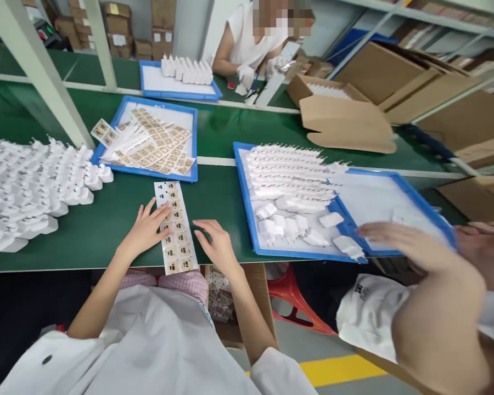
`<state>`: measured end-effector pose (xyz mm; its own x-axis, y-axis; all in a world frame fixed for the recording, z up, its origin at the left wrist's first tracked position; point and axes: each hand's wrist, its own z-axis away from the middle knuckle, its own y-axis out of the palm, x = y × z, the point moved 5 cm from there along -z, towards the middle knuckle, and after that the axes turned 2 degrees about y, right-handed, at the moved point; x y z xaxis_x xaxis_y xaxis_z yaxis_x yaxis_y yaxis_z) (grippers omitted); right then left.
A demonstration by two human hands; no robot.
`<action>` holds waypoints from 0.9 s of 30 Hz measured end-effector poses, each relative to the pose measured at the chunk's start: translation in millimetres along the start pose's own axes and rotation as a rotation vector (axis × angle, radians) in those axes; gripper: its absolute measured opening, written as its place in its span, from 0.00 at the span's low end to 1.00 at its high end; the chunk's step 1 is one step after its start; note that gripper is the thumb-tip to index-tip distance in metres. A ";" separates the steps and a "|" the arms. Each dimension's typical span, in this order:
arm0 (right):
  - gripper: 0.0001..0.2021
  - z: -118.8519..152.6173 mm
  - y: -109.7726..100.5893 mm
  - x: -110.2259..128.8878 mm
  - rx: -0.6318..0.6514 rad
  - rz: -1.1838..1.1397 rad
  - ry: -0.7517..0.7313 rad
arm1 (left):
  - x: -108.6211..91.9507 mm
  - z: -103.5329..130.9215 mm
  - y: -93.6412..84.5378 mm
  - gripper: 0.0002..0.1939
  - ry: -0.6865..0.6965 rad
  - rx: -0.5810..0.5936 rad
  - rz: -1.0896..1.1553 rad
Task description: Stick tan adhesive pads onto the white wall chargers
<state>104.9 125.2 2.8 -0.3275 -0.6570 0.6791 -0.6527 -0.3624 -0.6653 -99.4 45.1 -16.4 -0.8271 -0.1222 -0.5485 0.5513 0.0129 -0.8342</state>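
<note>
While the left hand lies open, fingers spread on the label sheet at the near edge of the green table, I see the right hand just right of it, loosely curled and holding nothing. Beyond, I view a blue-rimmed tray of more sheets. White adapters crowd the left; a tray at right bears more. Far across sits a person with gloved hands.
</note>
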 end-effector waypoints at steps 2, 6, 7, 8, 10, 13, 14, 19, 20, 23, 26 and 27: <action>0.15 -27.4 24.0 -0.2 0.055 0.004 -0.023 | 2.5 -6.9 0.3 0.31 -0.020 0.034 -0.072; 0.17 -59.8 56.6 -1.5 0.138 0.045 -0.053 | 7.3 -11.9 -2.4 0.28 -0.050 -0.002 -0.132; 0.17 -63.2 61.4 -1.1 0.152 0.061 -0.053 | 8.1 -11.8 -2.6 0.27 -0.050 -0.017 -0.135; 0.16 -65.3 64.8 -0.7 0.162 0.079 -0.050 | 8.7 -11.4 -2.4 0.25 -0.051 -0.031 -0.139; 0.13 -67.3 67.9 -0.4 0.169 0.115 -0.035 | 9.1 -10.3 -1.3 0.23 -0.053 -0.055 -0.146; 0.11 -69.4 67.3 -0.8 0.167 0.168 -0.009 | 8.5 -8.7 0.5 0.21 -0.054 -0.071 -0.147; 0.11 -70.4 66.6 -0.6 0.166 0.184 -0.003 | 8.3 -8.2 0.9 0.21 -0.054 -0.071 -0.147; 0.10 -71.3 62.9 10.5 0.148 0.220 -0.018 | 9.4 -5.7 1.1 0.23 -0.062 -0.058 -0.156; 0.10 -69.3 60.9 14.4 0.135 0.214 -0.027 | 9.6 -5.6 1.3 0.23 -0.065 -0.053 -0.160; 0.10 -59.0 49.3 25.8 0.076 0.165 -0.041 | 8.5 -6.8 2.4 0.24 -0.073 -0.036 -0.177; 0.09 -45.1 32.1 32.5 -0.024 0.087 -0.028 | 4.5 -7.5 -1.1 0.28 -0.063 -0.014 -0.190; 0.09 -40.2 26.4 32.4 -0.076 0.017 0.007 | 3.3 -6.6 -5.0 0.29 -0.050 -0.007 -0.195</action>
<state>49.7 121.0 19.7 -0.3434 -0.6580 0.6702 -0.6972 -0.2995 -0.6513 -105.7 51.1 -14.4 -0.9115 -0.1722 -0.3734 0.3805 -0.0088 -0.9248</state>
